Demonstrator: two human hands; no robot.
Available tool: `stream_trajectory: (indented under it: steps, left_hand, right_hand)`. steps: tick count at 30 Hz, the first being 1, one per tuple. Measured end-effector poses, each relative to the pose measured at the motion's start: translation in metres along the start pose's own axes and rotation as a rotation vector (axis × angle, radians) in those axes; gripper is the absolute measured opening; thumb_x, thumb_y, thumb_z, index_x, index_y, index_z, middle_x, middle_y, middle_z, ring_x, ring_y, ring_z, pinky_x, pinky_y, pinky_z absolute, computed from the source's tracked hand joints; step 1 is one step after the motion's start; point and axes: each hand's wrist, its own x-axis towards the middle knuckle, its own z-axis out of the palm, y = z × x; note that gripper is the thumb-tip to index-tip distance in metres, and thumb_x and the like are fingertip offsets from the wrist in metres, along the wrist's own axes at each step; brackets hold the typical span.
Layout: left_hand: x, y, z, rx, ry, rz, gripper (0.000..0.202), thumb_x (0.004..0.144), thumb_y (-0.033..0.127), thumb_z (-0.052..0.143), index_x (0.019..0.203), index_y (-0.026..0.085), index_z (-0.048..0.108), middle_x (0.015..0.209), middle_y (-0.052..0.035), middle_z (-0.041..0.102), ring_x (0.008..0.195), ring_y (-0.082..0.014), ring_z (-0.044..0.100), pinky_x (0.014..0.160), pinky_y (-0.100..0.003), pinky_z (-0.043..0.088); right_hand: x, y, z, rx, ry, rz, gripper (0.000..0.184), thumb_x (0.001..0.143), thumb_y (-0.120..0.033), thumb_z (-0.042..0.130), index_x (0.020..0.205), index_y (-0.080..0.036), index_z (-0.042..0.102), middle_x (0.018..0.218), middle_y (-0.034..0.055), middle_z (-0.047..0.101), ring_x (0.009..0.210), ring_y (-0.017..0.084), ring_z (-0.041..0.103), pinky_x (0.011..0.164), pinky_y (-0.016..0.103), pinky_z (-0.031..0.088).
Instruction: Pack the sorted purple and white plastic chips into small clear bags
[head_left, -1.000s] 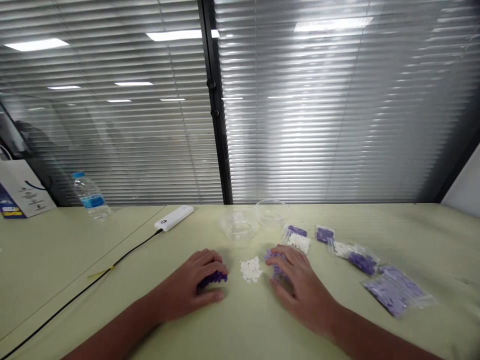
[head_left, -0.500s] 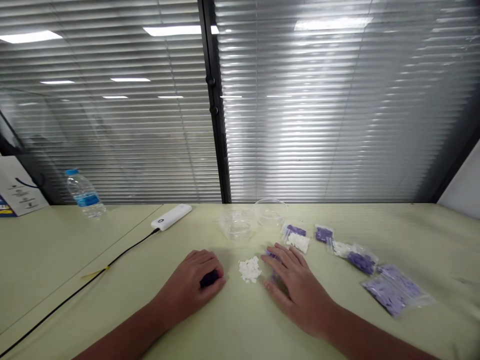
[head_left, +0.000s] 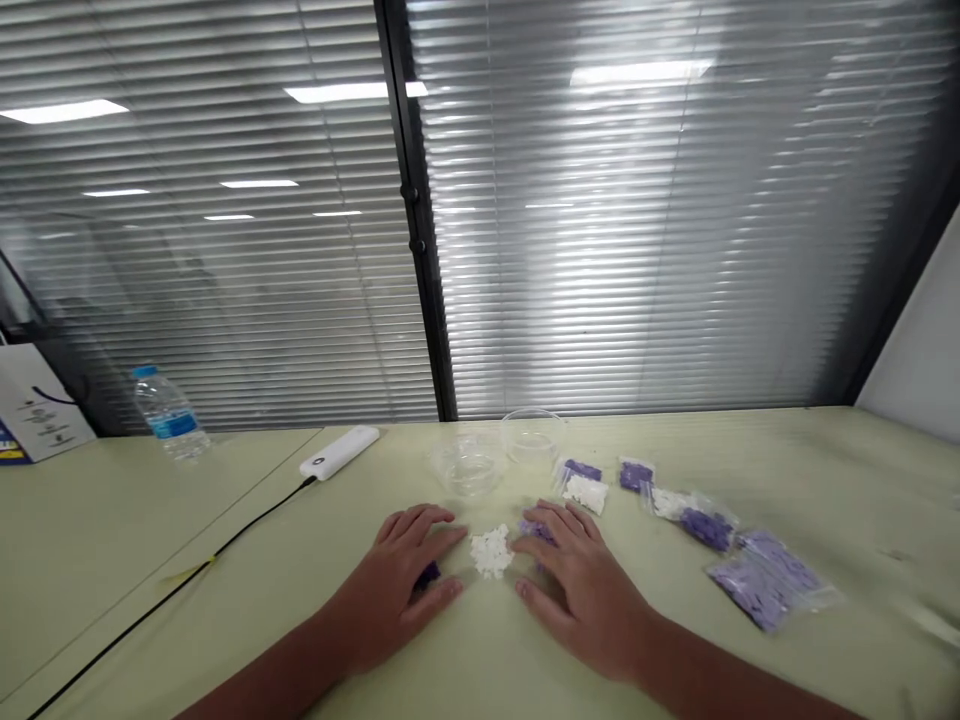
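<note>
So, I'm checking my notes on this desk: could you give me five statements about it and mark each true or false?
1. The white pieces lie between the left hand and the right hand. True.
2. The left hand is on the white power bank. False: it is at the dark purple pieces.
3. The right hand partly covers light purple pieces. True.
4. The water bottle has a red cap. False: its cap is blue.
5. The small plastic bags lie to the left of the white pieces. False: they lie to the right.
</note>
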Motion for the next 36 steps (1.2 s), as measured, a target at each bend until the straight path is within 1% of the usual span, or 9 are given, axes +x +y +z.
stream_trajectory:
  steps: [4, 10, 13, 18, 21, 25, 29, 32, 36]
  left_hand:
    - [0.012, 0.011, -0.004, -0.104, -0.075, -0.010, 0.044, 0.091, 0.061, 0.047, 0.135, 0.055, 0.047, 0.148, 0.0101, 0.051, 0.143, -0.0162, 0.043, 0.128, -0.046, 0.042]
    - [0.039, 0.043, 0.010, -0.241, -0.015, -0.067, 0.047, 0.089, 0.060, 0.054, 0.134, 0.046, 0.048, 0.137, 0.0065, 0.059, 0.132, -0.0167, 0.051, 0.124, -0.047, 0.044]
    - [0.051, 0.055, 0.020, -0.262, -0.001, -0.094, 0.045, 0.088, 0.060, 0.055, 0.130, 0.044, 0.052, 0.129, 0.0047, 0.061, 0.124, -0.0181, 0.054, 0.119, -0.047, 0.047]
    - [0.059, 0.056, 0.028, -0.260, -0.003, -0.085, 0.024, 0.092, 0.050, 0.055, 0.109, 0.036, 0.062, 0.115, 0.0042, 0.063, 0.114, -0.0157, 0.056, 0.106, -0.038, 0.050]
    - [0.057, 0.054, 0.029, -0.276, 0.001, -0.069, 0.020, 0.095, 0.046, 0.050, 0.103, 0.034, 0.063, 0.112, 0.0048, 0.064, 0.111, -0.0136, 0.056, 0.104, -0.034, 0.049]
    - [0.054, 0.055, 0.023, -0.303, -0.034, 0.010, 0.026, 0.096, 0.047, 0.047, 0.118, 0.042, 0.059, 0.124, 0.0074, 0.063, 0.122, -0.0131, 0.053, 0.116, -0.038, 0.045]
    - [0.054, 0.056, 0.017, -0.320, -0.105, 0.079, 0.038, 0.096, 0.052, 0.041, 0.132, 0.051, 0.050, 0.141, 0.0123, 0.059, 0.142, -0.0144, 0.044, 0.131, -0.046, 0.036]
    - [0.055, 0.054, 0.017, -0.324, -0.146, 0.110, 0.045, 0.095, 0.057, 0.038, 0.139, 0.055, 0.042, 0.149, 0.0153, 0.053, 0.150, -0.0142, 0.038, 0.135, -0.047, 0.034]
    - [0.056, 0.049, 0.024, -0.297, -0.113, 0.085, 0.057, 0.092, 0.062, 0.043, 0.147, 0.053, 0.031, 0.160, 0.0143, 0.040, 0.155, -0.0171, 0.033, 0.136, -0.048, 0.036]
  right_hand:
    - [0.001, 0.000, 0.002, 0.048, 0.026, -0.014, 0.031, 0.098, -0.046, 0.055, 0.126, -0.036, 0.066, 0.143, 0.0002, 0.054, 0.143, 0.023, 0.038, 0.124, 0.047, 0.017]
    - [0.003, 0.011, 0.015, -0.037, 0.191, 0.097, 0.038, 0.092, -0.030, 0.058, 0.130, -0.028, 0.063, 0.137, 0.0053, 0.058, 0.134, 0.024, 0.046, 0.122, 0.049, 0.020]
    - [0.003, 0.017, 0.022, -0.102, 0.241, 0.129, 0.043, 0.092, -0.030, 0.057, 0.135, -0.026, 0.059, 0.142, 0.0073, 0.055, 0.137, 0.026, 0.044, 0.122, 0.052, 0.019]
    - [0.002, 0.018, 0.025, -0.155, 0.192, 0.112, 0.051, 0.097, -0.038, 0.053, 0.146, -0.026, 0.051, 0.152, 0.0062, 0.048, 0.144, 0.027, 0.037, 0.123, 0.052, 0.020]
    - [0.002, 0.017, 0.024, -0.169, 0.195, 0.131, 0.053, 0.095, -0.037, 0.054, 0.147, -0.025, 0.051, 0.153, 0.0062, 0.048, 0.145, 0.027, 0.037, 0.124, 0.051, 0.021]
    - [0.003, 0.022, 0.020, -0.181, 0.257, 0.180, 0.052, 0.091, -0.030, 0.055, 0.142, -0.021, 0.055, 0.148, 0.0080, 0.053, 0.141, 0.028, 0.042, 0.120, 0.052, 0.027]
    - [0.004, 0.032, 0.017, -0.191, 0.249, 0.183, 0.054, 0.086, -0.022, 0.054, 0.140, -0.018, 0.057, 0.144, 0.0083, 0.056, 0.138, 0.027, 0.044, 0.118, 0.052, 0.028]
    - [0.006, 0.034, 0.014, -0.153, 0.203, 0.161, 0.054, 0.087, -0.022, 0.054, 0.141, -0.019, 0.056, 0.144, 0.0068, 0.056, 0.138, 0.025, 0.045, 0.119, 0.048, 0.027]
    - [0.008, 0.029, 0.011, -0.091, 0.148, 0.145, 0.049, 0.090, -0.022, 0.054, 0.139, -0.020, 0.058, 0.140, 0.0054, 0.059, 0.132, 0.024, 0.048, 0.119, 0.044, 0.029]
